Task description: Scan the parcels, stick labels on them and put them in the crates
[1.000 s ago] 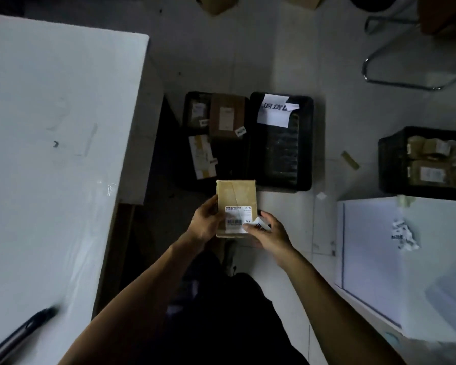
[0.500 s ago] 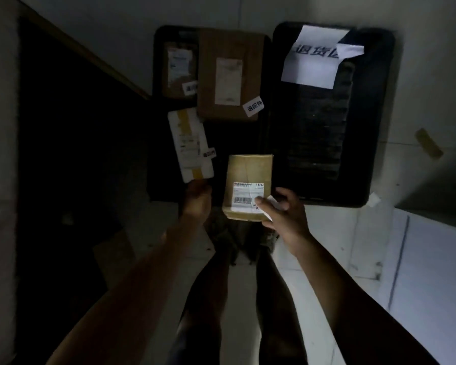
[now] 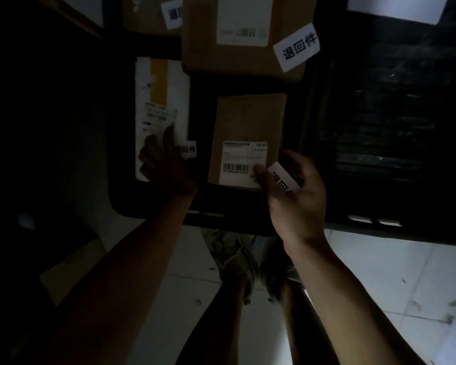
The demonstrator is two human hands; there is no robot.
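A small brown parcel with a barcode shipping label lies low inside the left black crate. My right hand grips its lower right corner, thumb on the shipping label, with a loose white sticker printed in black characters held between thumb and fingers. My left hand rests on a white parcel with yellow tape, beside that parcel's own sticker. A bigger brown parcel with a sticker lies further back in the same crate.
A second black crate stands right of the first, with a white paper sign on its far edge. Another stickered brown parcel sits at the crate's back left. My shoes are on the pale tiled floor below.
I have bent down towards the crates, so they loom larger. My left hand has let go of the brown parcel and shifted onto the white one. My right hand has lowered the brown parcel into the crate.
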